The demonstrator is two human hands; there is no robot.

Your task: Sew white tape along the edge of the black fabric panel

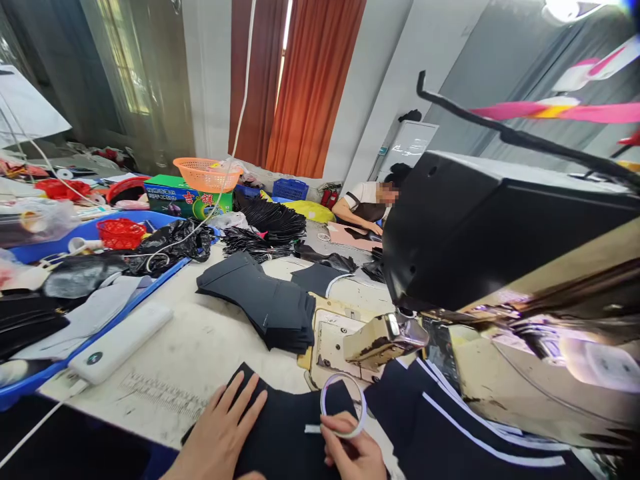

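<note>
My left hand (223, 427) lies flat with its fingers spread on a black fabric piece (280, 417) at the table's front edge. Over the same piece, my right hand (353, 447) pinches a roll of white tape (324, 393). A short white strip (313, 429) reaches from the fingers onto the black fabric. To the right lie black pieces with white tape along their edges (480, 427). Behind my hands rests a stack of dark cut pieces (260, 300), beside the sewing machine's bed (337, 340).
The sewing machine's black housing (450, 227) overhangs the right side. A white power bank (120, 347) with a cable lies at left, beside a blue tray (165, 280) of odds and ends. Bundles of black pieces (273, 223) sit farther back. A co-worker (367, 200) works beyond them.
</note>
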